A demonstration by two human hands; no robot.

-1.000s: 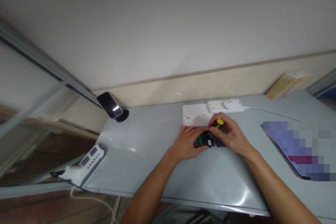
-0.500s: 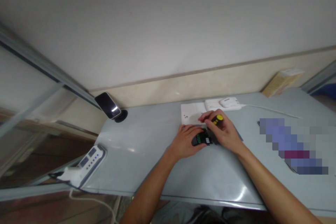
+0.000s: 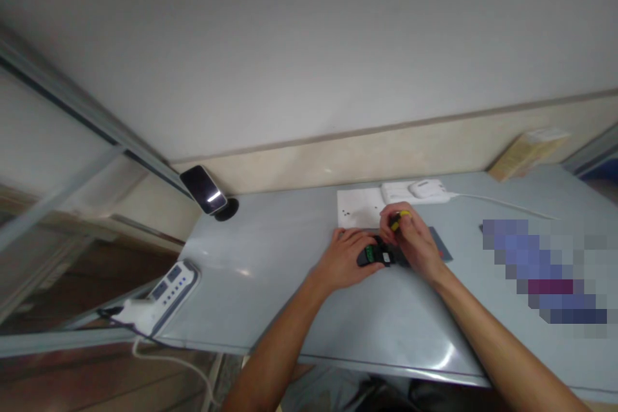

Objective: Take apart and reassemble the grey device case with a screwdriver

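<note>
A person's left hand (image 3: 345, 261) steadied an opened dark device (image 3: 371, 253) on a pale gray table (image 3: 270, 296), its fingers curved over the far side and its thumb along the near edge, while the right hand (image 3: 416, 239) gripped a black-and-yellow screwdriver (image 3: 396, 222) just to the right. The device lay between the two hands, mostly tucked against the left palm, with a green circuit board (image 3: 369, 253) exposed; whether the screwdriver's tip touched it could not be told, as the right-hand fingers hid the lower end. A dark gray mat (image 3: 440, 246) with a small red mark showed beneath and to the right of the right hand. Just beyond the hands, on the far side, lay a white sheet (image 3: 360, 206) dotted with a few small dark pieces, too tiny to identify. Next to it, to the right, sat a white power strip (image 3: 396, 193) bearing a white adapter (image 3: 427, 188), its white cable (image 3: 506, 205) trailing right. At far left a phone (image 3: 203, 190) leaned on a round black stand (image 3: 226, 209); at near left, a second power strip (image 3: 170, 291) lay along the table's edge. A yellowish box (image 3: 526, 153) stood at far right, against the wall.
</note>
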